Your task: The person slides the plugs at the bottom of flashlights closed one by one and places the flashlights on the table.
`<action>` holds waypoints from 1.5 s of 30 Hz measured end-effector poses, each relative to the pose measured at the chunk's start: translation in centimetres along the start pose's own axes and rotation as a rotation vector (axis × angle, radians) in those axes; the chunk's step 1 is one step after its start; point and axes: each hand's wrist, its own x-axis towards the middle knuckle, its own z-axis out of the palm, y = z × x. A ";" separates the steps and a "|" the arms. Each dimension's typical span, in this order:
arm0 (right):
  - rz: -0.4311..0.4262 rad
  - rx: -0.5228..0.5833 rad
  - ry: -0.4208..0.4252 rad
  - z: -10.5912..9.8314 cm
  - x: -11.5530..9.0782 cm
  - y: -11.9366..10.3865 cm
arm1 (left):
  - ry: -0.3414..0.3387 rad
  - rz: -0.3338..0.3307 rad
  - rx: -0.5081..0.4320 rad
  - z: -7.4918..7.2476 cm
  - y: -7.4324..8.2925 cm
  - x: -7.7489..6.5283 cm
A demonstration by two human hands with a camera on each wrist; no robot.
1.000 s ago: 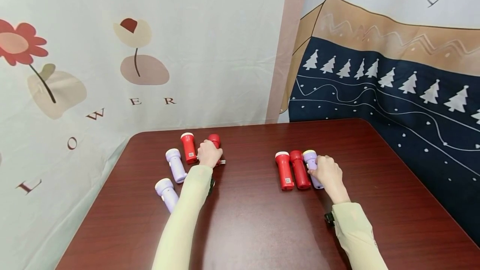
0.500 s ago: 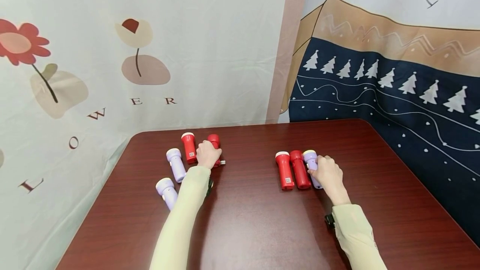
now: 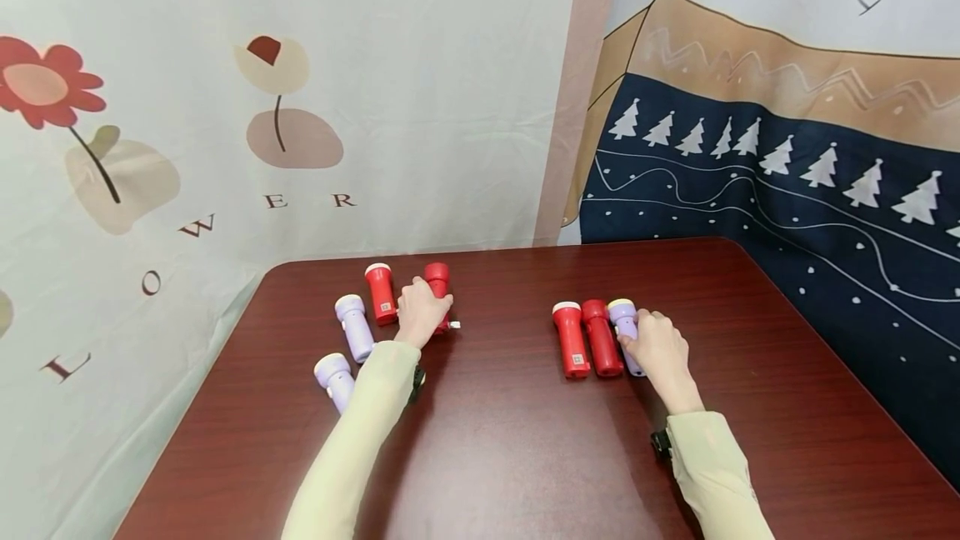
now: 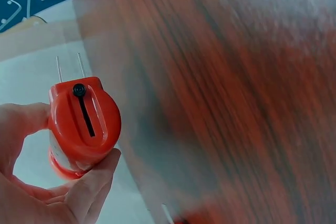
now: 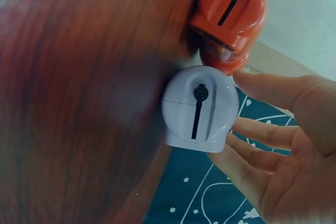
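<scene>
At the far left of the table, my left hand holds a red flashlight with thumb and fingers round its body. In the left wrist view its end shows a black slider, and two thin metal plug prongs stick out of its side. Over on the right, my right hand has thumb and fingers about a lavender flashlight with a pale yellow lens rim. That one lies beside a plain red flashlight, and a red flashlight with a white rim is left of it.
Left of my left hand lie another white-rimmed red flashlight and two lavender flashlights, one farther off and one nearer, partly behind my sleeve. The brown table meets patterned cloth at its back edge.
My left hand has shifted slightly right with the red flashlight, which has turned a little so its prongs look different. My right hand and its lavender flashlight have stayed in place.
</scene>
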 end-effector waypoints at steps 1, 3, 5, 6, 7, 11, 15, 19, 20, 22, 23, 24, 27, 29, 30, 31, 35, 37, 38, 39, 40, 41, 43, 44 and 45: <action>-0.002 -0.002 0.002 0.0 0.0 0.0 | 0.003 0.005 -0.003 -0.1 0.1 -0.2; -0.005 -0.008 0.003 -0.1 0.0 -0.1 | 0.010 0.017 -0.016 -0.2 0.3 -0.5; -0.005 -0.014 0.001 -0.2 0.0 -0.2 | 0.022 0.029 -0.031 -0.4 0.6 -0.9; -0.004 -0.016 0.001 -0.3 -0.1 -0.3 | 0.028 0.037 -0.041 -0.5 0.7 -1.2; -0.004 -0.017 0.002 -0.3 -0.1 -0.4 | 0.036 0.046 -0.048 -0.6 0.8 -1.4; -0.013 -0.012 0.028 -0.6 -0.4 -0.9 | 0.065 0.073 -0.085 -0.7 1.3 -2.3; -0.044 0.002 0.069 -0.9 -0.8 -1.7 | 0.068 0.080 -0.150 -0.7 1.7 -3.2; -0.082 0.025 0.089 -1.1 -1.2 -2.6 | 0.062 0.082 -0.216 -0.6 2.2 -4.1; -0.095 0.035 0.094 -1.1 -1.3 -2.8 | 0.070 0.092 -0.228 -0.5 2.2 -4.4; -0.119 0.055 0.105 -1.2 -1.6 -3.4 | 0.089 0.113 -0.251 -0.5 2.5 -4.8; -0.132 0.063 0.110 -1.3 -1.7 -3.7 | 0.100 0.124 -0.260 -0.5 2.6 -5.0; -0.146 0.071 0.113 -1.3 -1.8 -4.1 | 0.110 0.134 -0.268 -0.5 2.7 -5.1; -0.182 0.084 0.115 -1.3 -2.1 -5.1 | 0.135 0.154 -0.296 -0.4 3.0 -5.6; -0.213 0.083 0.113 -1.3 -2.3 -5.7 | 0.144 0.161 -0.313 -0.3 3.2 -6.0; -0.231 0.082 0.117 -1.2 -2.4 -6.0 | 0.147 0.164 -0.322 -0.3 3.3 -6.1; -0.256 0.079 0.127 -1.1 -2.5 -6.2 | 0.151 0.167 -0.332 -0.3 3.4 -6.3; -0.365 0.061 0.188 -0.7 -2.9 -7.2 | 0.154 0.183 -0.367 -0.1 3.7 -7.0; -0.408 0.053 0.209 -0.4 -3.0 -7.6 | 0.151 0.188 -0.382 -0.1 3.9 -7.4; -0.422 0.053 0.212 -0.3 -3.2 -7.8 | 0.150 0.190 -0.388 -0.1 4.0 -7.5; -0.435 0.055 0.209 -0.1 -3.3 -8.0 | 0.145 0.189 -0.393 -0.1 4.1 -7.7; -0.446 0.056 0.206 0.0 -3.4 -8.2 | 0.142 0.188 -0.398 0.0 4.1 -7.8; -0.461 0.059 0.202 0.2 -3.4 -8.4 | 0.137 0.187 -0.403 -0.1 4.2 -8.0; -0.488 0.063 0.197 0.5 -3.6 -8.7 | 0.129 0.184 -0.413 -0.1 4.4 -8.2; -0.504 0.065 0.200 0.7 -3.7 -8.8 | 0.123 0.183 -0.420 -0.2 4.5 -8.4; -0.521 0.070 0.203 0.8 -3.7 -9.0 | 0.117 0.180 -0.425 -0.2 4.6 -8.5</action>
